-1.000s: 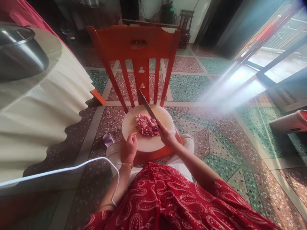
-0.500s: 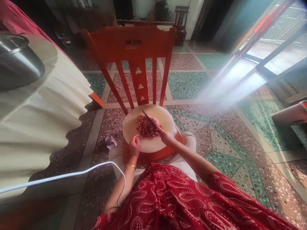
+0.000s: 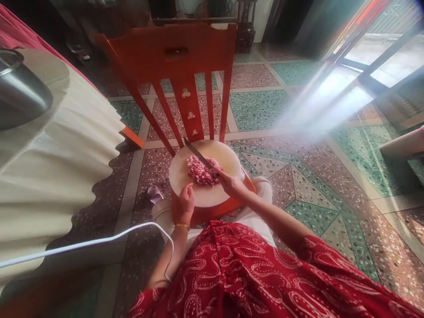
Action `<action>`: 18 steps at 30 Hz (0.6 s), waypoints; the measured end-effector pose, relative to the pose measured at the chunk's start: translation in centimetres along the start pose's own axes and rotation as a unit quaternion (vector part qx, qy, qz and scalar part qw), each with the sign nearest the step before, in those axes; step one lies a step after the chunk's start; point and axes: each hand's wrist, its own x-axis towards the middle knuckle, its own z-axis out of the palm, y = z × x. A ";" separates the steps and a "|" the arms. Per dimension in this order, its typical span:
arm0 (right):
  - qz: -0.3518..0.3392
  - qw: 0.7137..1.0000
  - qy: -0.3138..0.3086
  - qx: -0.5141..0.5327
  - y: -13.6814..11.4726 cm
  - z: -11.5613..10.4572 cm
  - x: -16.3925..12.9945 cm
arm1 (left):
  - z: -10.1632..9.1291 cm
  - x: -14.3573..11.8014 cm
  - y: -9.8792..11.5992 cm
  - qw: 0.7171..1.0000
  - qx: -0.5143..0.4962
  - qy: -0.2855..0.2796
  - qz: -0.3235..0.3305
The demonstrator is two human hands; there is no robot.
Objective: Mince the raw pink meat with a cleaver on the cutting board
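pinkish-red chopped meat (image 3: 202,172): piled mid-board, kinda loose heap
pale round chopping board (image 3: 228,159): sat on the reddish-brown wooden chair (image 3: 165,48)
long dark metal knife (image 3: 198,153): slanted over the meat, couldn't tell if touching
right hand (image 3: 232,184): wrapped round the knife's handle
left hand (image 3: 185,203): fingers curled together at the board's near-left edge

Right before you, the chopping board (image 3: 228,165) sits on the chair (image 3: 172,51), chopped meat (image 3: 200,173) on it, knife (image 3: 196,150) over the meat; left, a pot (image 3: 26,95) on the table (image 3: 66,128); far right, the doorway (image 3: 371,57).
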 end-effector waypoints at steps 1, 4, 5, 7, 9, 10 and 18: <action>-0.018 0.999 0.028 0.015 -0.3 -0.3 0.1 | 0.1 0.0 0.0 1.000 -0.013 0.009 -0.001; -0.006 1.000 0.014 0.017 -0.3 0.0 0.3 | 0.3 0.1 0.1 0.999 -0.031 0.022 -0.002; 0.019 1.000 -0.021 0.008 -0.1 0.3 0.4 | 0.3 0.1 0.1 0.999 -0.027 0.022 -0.006; 0.063 0.995 -0.079 -0.011 0.2 0.6 0.5 | 0.2 0.1 0.2 1.000 -0.016 0.018 -0.015; 0.055 0.996 -0.075 -0.013 0.0 0.3 0.7 | 0.0 0.1 0.4 1.000 -0.006 0.010 -0.010; 0.032 0.998 -0.050 -0.007 -0.3 0.0 0.7 | 0.0 0.1 0.5 1.000 -0.003 0.010 -0.004; 0.039 0.996 -0.077 -0.033 -0.5 1.1 0.9 | -0.8 -0.1 1.4 1.000 0.009 0.006 -0.005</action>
